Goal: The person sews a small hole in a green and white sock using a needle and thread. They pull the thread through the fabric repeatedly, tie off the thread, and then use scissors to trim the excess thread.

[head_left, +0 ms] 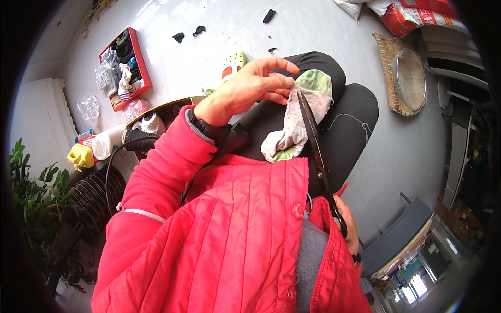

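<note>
A worn, pale sock (303,107) with green toe and heel lies over my black-trousered thighs. My left hand (262,80) is beside the toe end, its fingers apart and the fingertips at the sock's edge. Low on the right, my right hand (348,223) grips the handles of long black scissors (315,143). Their blades are together and point away from me across the sock's right side. Part of the right hand is hidden behind the handles and the red jacket. A white thread (350,115) trails over my knee.
At left, a red box (143,64) holds socks and clothing. Thread spools (152,123) sit in a container by my left arm, near a yellow jug (82,154). Black scraps (269,16) dot the tiled floor. A wire-mesh strainer (409,80) rests on a woven basket (385,49) at right.
</note>
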`<state>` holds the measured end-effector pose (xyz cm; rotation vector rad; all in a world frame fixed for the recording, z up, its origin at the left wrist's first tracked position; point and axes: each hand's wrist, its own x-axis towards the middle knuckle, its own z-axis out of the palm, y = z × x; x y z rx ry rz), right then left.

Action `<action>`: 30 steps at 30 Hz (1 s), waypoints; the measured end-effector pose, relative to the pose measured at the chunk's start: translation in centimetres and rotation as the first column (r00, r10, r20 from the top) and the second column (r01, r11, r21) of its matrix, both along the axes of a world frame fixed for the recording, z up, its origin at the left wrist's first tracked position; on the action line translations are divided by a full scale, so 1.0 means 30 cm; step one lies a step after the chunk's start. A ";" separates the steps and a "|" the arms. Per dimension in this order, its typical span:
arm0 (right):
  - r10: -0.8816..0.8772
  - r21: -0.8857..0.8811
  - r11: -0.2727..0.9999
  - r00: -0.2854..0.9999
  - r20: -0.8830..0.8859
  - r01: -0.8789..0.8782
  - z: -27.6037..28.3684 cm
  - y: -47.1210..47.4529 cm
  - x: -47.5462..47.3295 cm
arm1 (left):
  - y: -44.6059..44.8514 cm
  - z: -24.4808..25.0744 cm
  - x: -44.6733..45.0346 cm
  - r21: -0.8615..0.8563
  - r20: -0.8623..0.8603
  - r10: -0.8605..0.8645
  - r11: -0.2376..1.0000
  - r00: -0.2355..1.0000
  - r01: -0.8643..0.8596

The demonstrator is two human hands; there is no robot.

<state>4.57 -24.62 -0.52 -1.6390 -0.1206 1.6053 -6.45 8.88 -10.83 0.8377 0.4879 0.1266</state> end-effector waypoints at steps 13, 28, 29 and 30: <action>-0.049 -0.027 0.998 0.985 0.167 0.054 0.042 0.054 -0.031 | -0.002 -0.018 0.002 0.052 0.020 -0.005 0.999 1.000 0.004; -0.053 -0.017 0.998 0.986 0.160 0.057 0.042 0.058 -0.027 | -0.001 -0.008 0.000 0.124 0.015 -0.021 0.992 1.000 0.019; -0.051 -0.021 0.998 0.985 0.163 0.055 0.041 0.056 -0.026 | 0.000 -0.005 -0.002 0.142 0.016 -0.029 0.989 0.999 0.027; -0.045 -0.027 0.998 0.985 0.168 0.050 0.040 0.055 -0.024 | 0.000 -0.003 -0.002 0.145 0.004 -0.032 0.989 0.999 0.031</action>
